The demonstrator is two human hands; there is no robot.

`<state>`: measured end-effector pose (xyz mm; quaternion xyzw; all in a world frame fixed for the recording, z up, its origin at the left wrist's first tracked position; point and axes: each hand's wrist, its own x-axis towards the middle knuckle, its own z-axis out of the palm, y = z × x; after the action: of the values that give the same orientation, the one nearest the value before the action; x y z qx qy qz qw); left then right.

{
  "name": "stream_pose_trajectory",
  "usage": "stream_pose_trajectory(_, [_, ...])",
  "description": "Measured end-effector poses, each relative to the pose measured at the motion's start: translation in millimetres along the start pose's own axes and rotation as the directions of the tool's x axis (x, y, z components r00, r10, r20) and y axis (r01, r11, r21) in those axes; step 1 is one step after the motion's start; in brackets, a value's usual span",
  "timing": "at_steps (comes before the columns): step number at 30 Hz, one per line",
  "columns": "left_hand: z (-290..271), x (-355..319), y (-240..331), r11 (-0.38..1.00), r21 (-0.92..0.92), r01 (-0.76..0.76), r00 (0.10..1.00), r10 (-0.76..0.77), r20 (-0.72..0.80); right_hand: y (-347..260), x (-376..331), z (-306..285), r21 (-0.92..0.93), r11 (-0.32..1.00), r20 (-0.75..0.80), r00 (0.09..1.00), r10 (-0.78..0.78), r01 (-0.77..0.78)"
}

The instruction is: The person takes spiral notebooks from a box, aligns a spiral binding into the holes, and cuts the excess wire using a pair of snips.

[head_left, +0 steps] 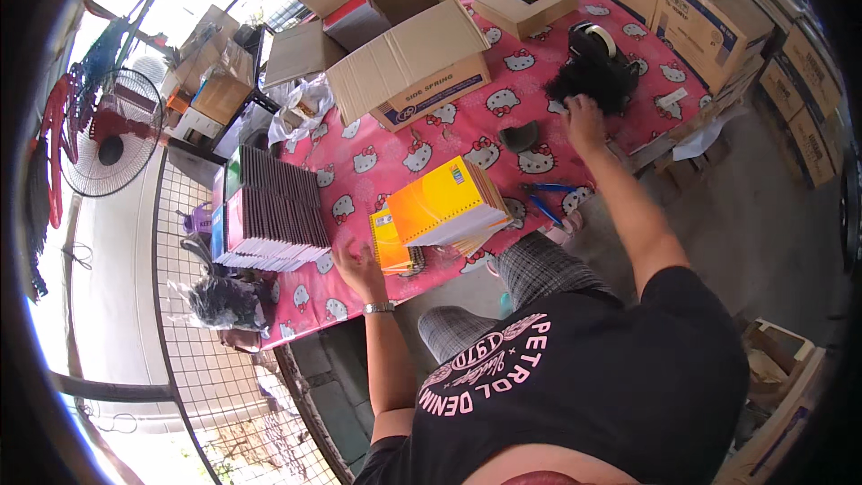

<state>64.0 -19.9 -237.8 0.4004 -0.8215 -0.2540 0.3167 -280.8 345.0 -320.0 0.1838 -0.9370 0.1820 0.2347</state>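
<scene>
My left hand (359, 271) hovers at the left side of the small yellow-orange spiral notebooks (386, 242), fingers spread and nothing in them. Beside these, a thicker stack of yellow-orange notebooks (444, 202) with punched holes along the edge lies tilted on the table. My right hand (584, 123) reaches out to a tangled heap of thin black strands (597, 79). Its fingers are bent against the near edge of that heap; what they pinch is too small to make out. Between my hands lie blue-handled pliers (545, 202) and a dark curved piece (519, 136).
Tall stacks of dark-edged notebooks (274, 211) stand at the left. An open carton (417, 81) is at the back, near a flat brown box (526, 4). A tape roll (600, 39) sits by the black heap. Closed cartons (705, 22) line the right; a fan (112, 135) stands far left.
</scene>
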Motion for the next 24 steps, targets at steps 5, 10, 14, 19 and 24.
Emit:
stream_pose_trajectory(5, [-31, -19, 165, 0.578, -0.072, -0.813, 0.562, 0.811, 0.161, 46, 21, 36, -0.302, 0.947, 0.141, 0.988, -0.071, 0.111])
stream_pose_trajectory(10, [-26, -33, 178, 0.489, -0.067, -0.870, 0.401, 0.779, 0.483, 15, 44, 12, -0.070, 0.997, 0.344, 0.937, 0.066, -0.045])
stream_pose_trajectory(14, [-40, -10, 192, 0.567, -0.280, -0.775, 0.380, 0.771, 0.510, 17, 56, -9, 0.202, 0.970, -0.046, 0.991, -0.127, 0.134])
stream_pose_trajectory(19, [-39, 5, 198, 0.604, -0.150, -0.783, 0.518, 0.766, 0.381, -62, 59, -67, 0.197, 0.954, -0.139, 0.970, -0.200, 0.225])
stream_pose_trajectory(24, [-6, 3, 208, 0.533, -0.030, -0.845, 0.517, 0.831, 0.205, 13, 44, 15, -0.100, 0.994, 0.334, 0.940, 0.068, -0.036])
